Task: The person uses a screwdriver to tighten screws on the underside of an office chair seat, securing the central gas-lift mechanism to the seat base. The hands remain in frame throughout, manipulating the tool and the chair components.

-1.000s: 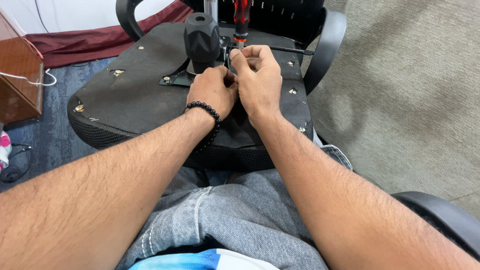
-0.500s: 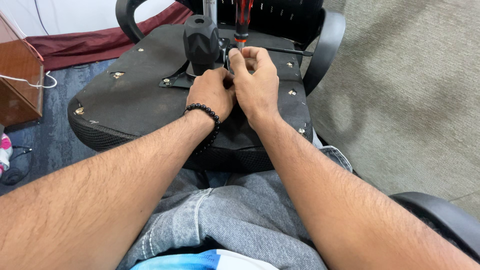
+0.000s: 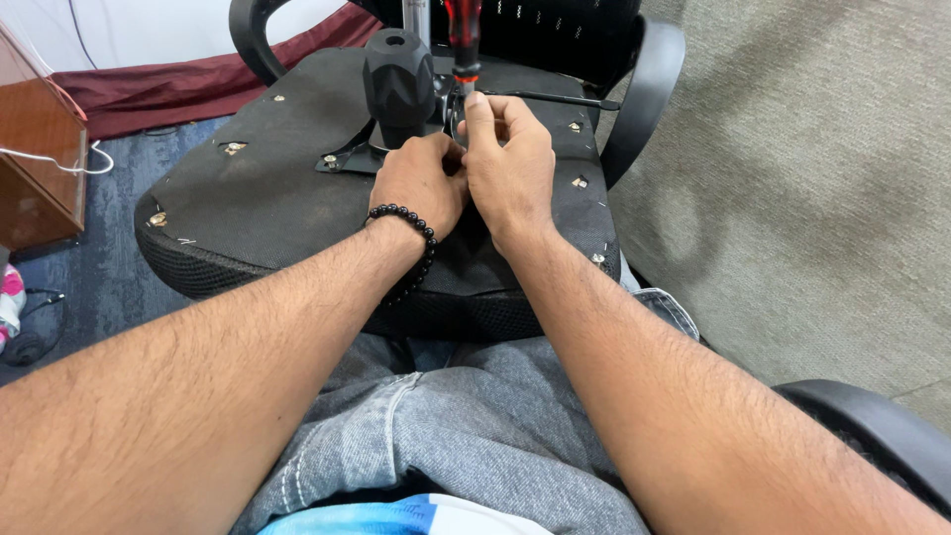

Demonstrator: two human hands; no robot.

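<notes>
An upturned black office chair seat (image 3: 277, 188) rests across my lap, underside up. A black tilt mechanism with a faceted cylinder (image 3: 398, 74) stands at its centre. My left hand (image 3: 421, 186), with a black bead bracelet (image 3: 408, 230) on the wrist, is curled at the base of the mechanism; what its fingers cover is hidden. Touching it on the right, my right hand (image 3: 510, 163) pinches the lower shaft of an upright red-handled screwdriver (image 3: 463, 35) between thumb and forefinger. A thin black lever (image 3: 555, 99) runs right from the mechanism.
Brass-coloured screw fittings (image 3: 236, 148) dot the seat underside. The chair's armrests (image 3: 644, 94) curve up at the back. A wooden cabinet (image 3: 40, 168) stands left on blue carpet, a dark red cloth (image 3: 198, 84) behind. Another black armrest (image 3: 872, 426) is at the lower right.
Both hands have stayed pressed together at the mechanism. They edged slightly toward the screwdriver, and the right thumb now sits higher on its shaft.
</notes>
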